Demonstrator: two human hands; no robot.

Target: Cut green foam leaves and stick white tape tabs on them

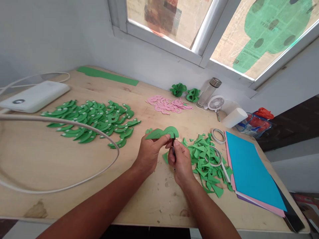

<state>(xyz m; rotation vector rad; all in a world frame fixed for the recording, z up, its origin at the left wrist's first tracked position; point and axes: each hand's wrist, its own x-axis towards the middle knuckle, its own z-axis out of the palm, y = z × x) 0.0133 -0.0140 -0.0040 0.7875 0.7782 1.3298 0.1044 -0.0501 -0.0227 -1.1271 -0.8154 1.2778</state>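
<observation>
My left hand (149, 152) pinches a curved piece of green paper (159, 133) above the middle of the table. Dark-bladed scissors (173, 149) are gripped in my right hand (181, 160), their blades upright against the right end of that paper; most of the handle is hidden by my fingers. Right of my hands lies a heap of green paper scraps (205, 152). To the left spreads a pile of cut green curved strips (92, 119), many with small white patches at their ends.
A white cable (117, 156) loops over the table's left side near a white power bank (37, 96). Pink cut pieces (169, 104), green paper flowers (178, 89), a bottle (210, 89) and a small fan (215, 103) stand towards the wall. Blue paper sheets (254, 169) lie right, beside tape (218, 136).
</observation>
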